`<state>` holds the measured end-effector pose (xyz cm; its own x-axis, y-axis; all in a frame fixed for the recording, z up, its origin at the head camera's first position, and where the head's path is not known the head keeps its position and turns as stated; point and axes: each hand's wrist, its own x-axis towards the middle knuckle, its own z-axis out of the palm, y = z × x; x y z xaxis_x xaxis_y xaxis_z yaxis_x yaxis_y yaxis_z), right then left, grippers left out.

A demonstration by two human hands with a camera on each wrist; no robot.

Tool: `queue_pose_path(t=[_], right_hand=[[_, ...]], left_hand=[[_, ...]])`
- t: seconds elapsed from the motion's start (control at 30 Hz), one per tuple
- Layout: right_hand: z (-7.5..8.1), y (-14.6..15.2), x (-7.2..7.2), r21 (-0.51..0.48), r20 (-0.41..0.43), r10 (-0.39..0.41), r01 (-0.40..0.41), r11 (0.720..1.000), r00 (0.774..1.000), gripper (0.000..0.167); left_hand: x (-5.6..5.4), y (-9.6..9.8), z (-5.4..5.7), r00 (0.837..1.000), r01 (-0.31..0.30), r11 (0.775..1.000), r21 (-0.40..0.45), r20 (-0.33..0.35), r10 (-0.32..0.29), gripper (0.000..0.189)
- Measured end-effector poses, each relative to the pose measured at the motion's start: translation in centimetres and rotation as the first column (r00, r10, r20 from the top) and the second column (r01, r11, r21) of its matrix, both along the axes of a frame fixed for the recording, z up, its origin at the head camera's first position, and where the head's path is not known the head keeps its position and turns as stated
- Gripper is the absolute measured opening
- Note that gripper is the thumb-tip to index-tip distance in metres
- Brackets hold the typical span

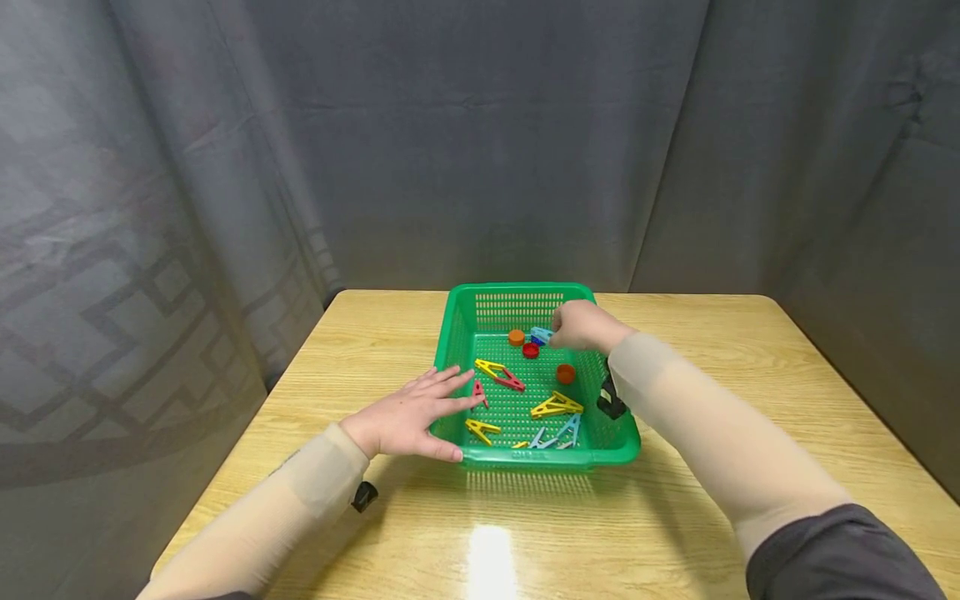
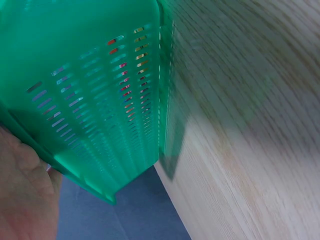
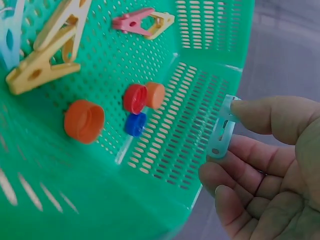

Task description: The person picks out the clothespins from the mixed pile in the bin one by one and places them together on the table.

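A green plastic basket (image 1: 525, 457) holds several clothespins and bottle caps. Over its far right part, my right hand (image 1: 585, 327) pinches a light blue clothespin (image 3: 222, 131) between thumb and fingers. Below that clothespin lie a blue cap (image 3: 135, 124), a red cap (image 3: 135, 98) and an orange cap (image 1: 517, 337); another orange cap (image 1: 566, 373) sits nearer. My left hand (image 1: 412, 414) rests with spread, straight fingers over the basket's left rim near the front corner. In the left wrist view, part of the hand (image 2: 25, 190) shows against the rim.
Inside the basket lie yellow clothespins (image 1: 557, 405), a red clothespin (image 1: 480, 392) and light blue clothespins (image 1: 572, 428) near the front wall. The basket stands on a wooden table (image 1: 360, 333). Grey curtains (image 1: 465, 150) hang behind and along both sides.
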<state>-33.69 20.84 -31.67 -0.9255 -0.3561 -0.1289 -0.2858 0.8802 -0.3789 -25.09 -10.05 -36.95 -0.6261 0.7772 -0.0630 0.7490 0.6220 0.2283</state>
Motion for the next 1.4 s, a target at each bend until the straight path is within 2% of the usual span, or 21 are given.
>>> queue_pose_path(t=[0.07,0.3,0.43,0.57,0.7,0.77,0.83,1.0,1.17,1.4], right_hand=[[0.4,0.3,0.2,-0.010,-0.010,0.000,0.000,1.000,1.000,0.034],[1.8,1.8,0.6,-0.016,-0.076,-0.028,0.027,0.999,0.997,0.015],[2.4,2.8,0.7,-0.025,-0.114,-0.050,0.047,0.999,0.992,0.016],[2.8,4.0,0.8,-0.047,-0.129,-0.085,0.080,0.996,0.988,0.027],[3.2,5.0,1.0,-0.086,-0.140,-0.129,0.118,0.989,0.982,0.019],[3.3,5.5,1.0,-0.100,-0.141,-0.154,0.140,0.985,0.978,0.024],[3.3,6.0,1.0,-0.110,-0.147,-0.174,0.159,0.981,0.974,0.026],[2.8,7.4,0.8,-0.138,-0.152,-0.236,0.216,0.967,0.960,0.021],[1.9,8.9,0.6,-0.172,-0.142,-0.303,0.278,0.945,0.942,0.025],[0.6,10.7,0.5,-0.175,-0.081,-0.332,0.315,0.933,0.940,0.028]], left_hand=[[0.0,0.0,0.0,1.000,0.002,1.000,0.000,-0.002,-0.002,0.083],[-0.1,0.0,-0.1,0.999,0.031,0.999,0.020,-0.022,-0.030,0.083],[-0.1,0.0,-0.1,0.999,0.031,0.999,0.023,-0.022,-0.031,0.082],[-0.1,0.0,-0.1,1.000,0.021,1.000,0.017,-0.018,-0.020,0.082],[-0.2,-0.1,-0.1,1.000,0.022,0.999,0.028,-0.021,-0.021,0.083],[-0.2,-0.1,-0.1,0.999,0.026,0.999,0.035,-0.024,-0.025,0.083],[-0.2,-0.1,-0.1,0.999,0.031,0.999,0.041,-0.025,-0.030,0.083],[-0.2,-0.2,-0.1,0.999,0.027,0.999,0.033,-0.019,-0.026,0.082],[-0.2,-0.1,-0.1,1.000,0.026,0.999,0.032,-0.015,-0.025,0.081],[-0.2,-0.2,-0.1,1.000,0.023,0.999,0.027,-0.011,-0.023,0.081]])
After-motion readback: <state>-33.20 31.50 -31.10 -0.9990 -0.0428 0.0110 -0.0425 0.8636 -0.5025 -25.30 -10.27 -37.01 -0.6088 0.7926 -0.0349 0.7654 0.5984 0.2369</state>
